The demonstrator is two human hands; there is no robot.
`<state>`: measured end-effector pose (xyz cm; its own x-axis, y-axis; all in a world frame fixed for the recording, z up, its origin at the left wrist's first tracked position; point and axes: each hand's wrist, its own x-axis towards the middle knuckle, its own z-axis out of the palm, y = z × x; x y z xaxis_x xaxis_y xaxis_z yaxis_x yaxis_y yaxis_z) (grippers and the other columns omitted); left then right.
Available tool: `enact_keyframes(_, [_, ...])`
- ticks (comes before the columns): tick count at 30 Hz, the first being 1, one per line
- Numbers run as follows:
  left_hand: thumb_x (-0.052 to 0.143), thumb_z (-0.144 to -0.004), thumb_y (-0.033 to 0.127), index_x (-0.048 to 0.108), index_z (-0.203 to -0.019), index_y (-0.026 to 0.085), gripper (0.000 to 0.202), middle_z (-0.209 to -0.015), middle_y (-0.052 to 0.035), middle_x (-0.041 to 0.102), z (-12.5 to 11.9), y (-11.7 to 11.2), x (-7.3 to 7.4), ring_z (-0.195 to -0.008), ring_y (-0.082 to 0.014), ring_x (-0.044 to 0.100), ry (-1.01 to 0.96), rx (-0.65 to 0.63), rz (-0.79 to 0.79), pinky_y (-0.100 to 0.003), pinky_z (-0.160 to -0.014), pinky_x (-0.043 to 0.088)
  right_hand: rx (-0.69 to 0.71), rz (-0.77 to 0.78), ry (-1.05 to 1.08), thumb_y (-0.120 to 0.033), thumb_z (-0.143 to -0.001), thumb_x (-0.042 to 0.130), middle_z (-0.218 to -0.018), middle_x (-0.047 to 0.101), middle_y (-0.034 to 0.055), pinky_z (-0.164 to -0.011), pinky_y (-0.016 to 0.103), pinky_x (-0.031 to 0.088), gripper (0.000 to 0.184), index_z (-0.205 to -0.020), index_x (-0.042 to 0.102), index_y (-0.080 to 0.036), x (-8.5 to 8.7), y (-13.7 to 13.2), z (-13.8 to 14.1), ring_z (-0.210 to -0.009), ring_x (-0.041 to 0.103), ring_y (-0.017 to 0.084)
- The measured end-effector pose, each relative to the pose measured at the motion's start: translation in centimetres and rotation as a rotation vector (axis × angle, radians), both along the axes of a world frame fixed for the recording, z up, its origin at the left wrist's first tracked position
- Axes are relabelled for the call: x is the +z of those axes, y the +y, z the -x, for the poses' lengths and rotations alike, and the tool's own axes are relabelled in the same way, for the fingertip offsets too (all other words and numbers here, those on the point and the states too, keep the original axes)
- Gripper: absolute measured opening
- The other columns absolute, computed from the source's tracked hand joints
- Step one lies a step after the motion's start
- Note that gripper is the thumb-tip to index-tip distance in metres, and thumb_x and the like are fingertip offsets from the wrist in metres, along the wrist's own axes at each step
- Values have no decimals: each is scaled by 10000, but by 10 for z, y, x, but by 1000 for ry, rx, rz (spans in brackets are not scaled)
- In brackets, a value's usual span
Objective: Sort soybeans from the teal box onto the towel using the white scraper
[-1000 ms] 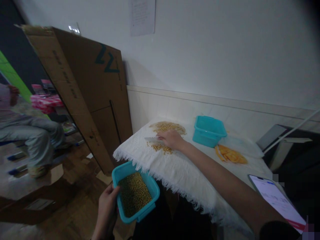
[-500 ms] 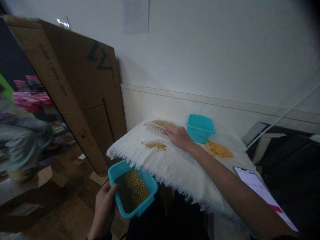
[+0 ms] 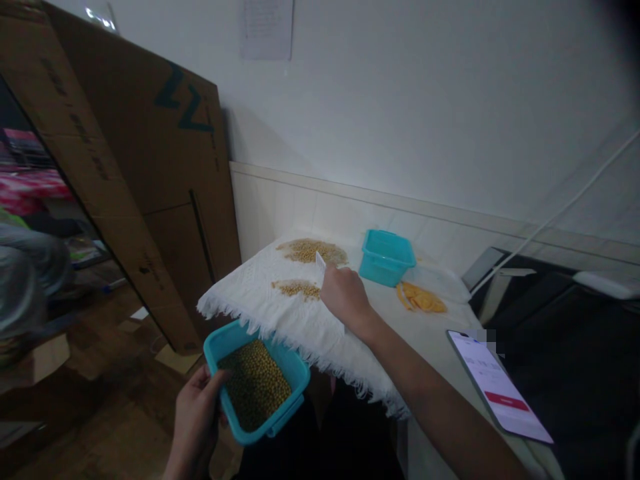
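My left hand (image 3: 194, 420) grips the near left rim of a teal plastic tub (image 3: 293, 371) full of yellow-green beans (image 3: 255, 383), held below the table's fringed edge. My right hand (image 3: 344, 297) is closed on a small white flat card (image 3: 321, 261) and hovers over the white fringed cloth (image 3: 300, 320). Just left of that hand lies a small heap of beans (image 3: 297, 289). A larger heap of beans (image 3: 311, 251) lies farther back on the cloth.
A second teal tub (image 3: 386, 257) stands at the back of the table, with orange-yellow pieces (image 3: 423, 300) beside it. A lit phone (image 3: 497, 385) lies at the right. A tall cardboard sheet (image 3: 135, 153) leans on the wall at left. A seated person (image 3: 25, 280) is at far left.
My right hand has lifted the white card from the bean heaps and drawn back toward me, tilting the card upright. The view has shifted to the right; the tub stays in my left hand.
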<state>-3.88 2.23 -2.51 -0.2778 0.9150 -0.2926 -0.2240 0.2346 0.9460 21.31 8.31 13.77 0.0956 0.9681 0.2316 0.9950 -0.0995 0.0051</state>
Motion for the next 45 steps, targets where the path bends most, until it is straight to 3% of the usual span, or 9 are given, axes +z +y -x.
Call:
enact_keyframes(4, [810,-548,452,583,-663,205,355,-407,68,510,-1,-2,3,-317,-122,409,64,-6,-16,-233,-313,302,66,-8,43,-45,-931,460,-1057,744,297,-841,402,586,312,-1127,703,-35,2,11,16,-1014,755,341])
enact_keyframes(12, [782,-525,466,612,-657,191,349,-393,73,499,-5,-3,13,-292,-112,393,60,-6,-6,-227,-288,294,89,-42,112,-34,-916,499,-1070,746,288,-857,388,585,311,-1129,725,-36,2,45,40,-1026,751,337])
enact_keyframes(19, [789,-543,463,583,-682,212,353,-399,72,511,-3,-3,6,-287,-121,397,30,-12,29,-232,-275,306,109,-29,134,-74,-931,516,-1084,747,261,-886,388,563,286,-1111,737,-76,7,62,47,-1047,738,328])
enact_keyframes(23, [797,-559,444,583,-665,211,334,-386,72,498,-2,-3,2,-279,-124,403,22,-44,22,-231,-283,298,165,-80,189,-136,-966,520,-1102,768,216,-903,372,537,299,-1154,751,-121,15,65,28,-1071,725,314])
enact_keyframes(27, [791,-570,434,581,-655,211,318,-404,64,514,-3,-3,4,-287,-119,406,9,-48,7,-228,-290,298,307,-181,368,-235,-955,619,-1056,803,106,-868,321,520,255,-1141,788,-197,24,63,-20,-996,730,251])
enact_keyframes(30, [788,-550,435,557,-626,220,324,-397,63,505,-5,-3,6,-282,-117,393,-9,-39,15,-230,-284,290,462,-17,603,-345,-881,712,-863,796,67,-687,272,513,251,-1012,820,-161,21,59,-59,-769,713,202])
enact_keyframes(33, [775,-535,436,553,-612,223,317,-396,61,497,-6,-3,9,-285,-116,384,-5,-24,30,-232,-280,284,586,221,773,-499,-806,757,-780,767,54,-599,244,487,384,-921,820,-138,9,57,-79,-675,668,168])
enact_keyframes(38, [780,-525,438,584,-623,214,313,-395,68,486,-7,-3,12,-292,-114,380,-3,-17,31,-231,-279,273,627,377,839,-504,-767,777,-757,740,36,-585,232,467,401,-916,810,-133,-7,76,-77,-654,638,143])
enact_keyframes(45, [785,-544,413,577,-622,217,296,-402,64,497,-4,-2,7,-295,-111,386,-26,-38,42,-229,-300,279,674,447,746,-405,-836,754,-672,682,9,-545,216,417,287,-851,771,-119,-4,121,-63,-574,581,110])
